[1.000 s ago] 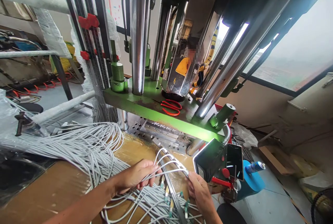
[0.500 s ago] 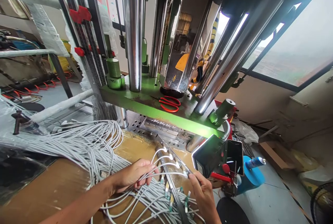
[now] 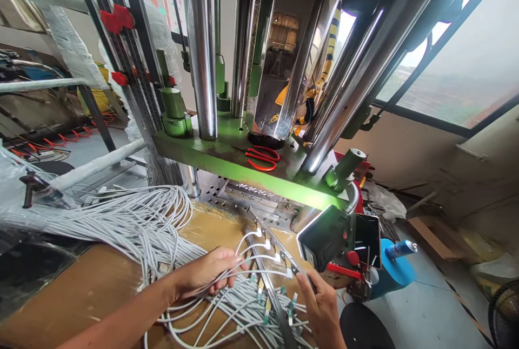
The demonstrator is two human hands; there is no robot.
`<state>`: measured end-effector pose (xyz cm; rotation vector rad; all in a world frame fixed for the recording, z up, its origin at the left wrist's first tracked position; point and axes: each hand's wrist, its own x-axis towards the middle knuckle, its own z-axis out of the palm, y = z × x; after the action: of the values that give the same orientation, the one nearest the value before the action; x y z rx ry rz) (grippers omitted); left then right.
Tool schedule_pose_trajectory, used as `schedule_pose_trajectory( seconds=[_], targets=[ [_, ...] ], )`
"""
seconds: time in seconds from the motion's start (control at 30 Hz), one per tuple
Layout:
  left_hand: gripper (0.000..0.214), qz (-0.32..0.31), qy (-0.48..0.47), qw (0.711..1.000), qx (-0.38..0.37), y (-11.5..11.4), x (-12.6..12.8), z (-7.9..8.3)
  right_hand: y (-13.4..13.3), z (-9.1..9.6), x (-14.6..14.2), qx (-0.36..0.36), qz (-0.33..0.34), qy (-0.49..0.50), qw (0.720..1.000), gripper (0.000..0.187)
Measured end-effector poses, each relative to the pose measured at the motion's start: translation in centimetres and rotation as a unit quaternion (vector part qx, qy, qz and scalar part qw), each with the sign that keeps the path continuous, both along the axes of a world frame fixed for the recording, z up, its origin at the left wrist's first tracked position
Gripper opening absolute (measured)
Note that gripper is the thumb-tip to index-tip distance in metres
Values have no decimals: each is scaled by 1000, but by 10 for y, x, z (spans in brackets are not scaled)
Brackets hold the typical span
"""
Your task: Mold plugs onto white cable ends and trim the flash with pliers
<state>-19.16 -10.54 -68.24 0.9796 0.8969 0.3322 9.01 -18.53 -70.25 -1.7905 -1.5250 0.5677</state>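
My left hand (image 3: 217,273) is closed around several grey cables (image 3: 263,270) that run to the right. Their white moulded ends (image 3: 277,257) sit in a row along a narrow metal bar (image 3: 272,237). The lower end of this bar is in my right hand (image 3: 320,300), thumb on its near side and fingers wrapped behind it. Just left of it, a second dark metal bar (image 3: 270,289) lies across the cables. Loose cable ends with green and clear tips (image 3: 267,308) show below. Part of what my left fingers pinch is hidden.
A green press plate (image 3: 211,157) with steel columns (image 3: 206,68) stands ahead, red-handled scissors (image 3: 263,158) on top. Below is a metal mould (image 3: 251,196). A cable heap (image 3: 133,219) covers the bench's left. At right are a black box (image 3: 324,238) and a spray can (image 3: 400,250).
The view has shifted slightly. My hands, the cables and the bar keep nearly the same places relative to each other.
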Motion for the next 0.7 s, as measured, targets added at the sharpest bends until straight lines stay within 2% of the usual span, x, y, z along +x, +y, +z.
schedule_pose_trajectory(
  seconds=[0.2, 0.33, 0.4, 0.5, 0.6, 0.7],
  targets=[
    [71, 37, -22, 999, -27, 0, 7, 13, -4, 2, -1, 33, 17, -53, 998, 48],
    [65, 54, -23, 998, -15, -4, 21, 23, -7, 4, -5, 62, 30, -81, 994, 47],
    [57, 58, -12, 998, 18, -14, 28, 26, -7, -1, -7, 77, 31, -98, 992, 47],
    [50, -4, -35, 996, 83, -34, 33, 29, -4, -11, -9, 85, 23, -114, 990, 48],
    [52, -58, -31, 995, 75, -48, 28, 34, 3, -17, -10, 70, 20, -108, 991, 47],
    [54, -87, 4, 994, 68, -47, 22, 38, 10, -10, -10, 58, 39, -97, 993, 41]
  ],
)
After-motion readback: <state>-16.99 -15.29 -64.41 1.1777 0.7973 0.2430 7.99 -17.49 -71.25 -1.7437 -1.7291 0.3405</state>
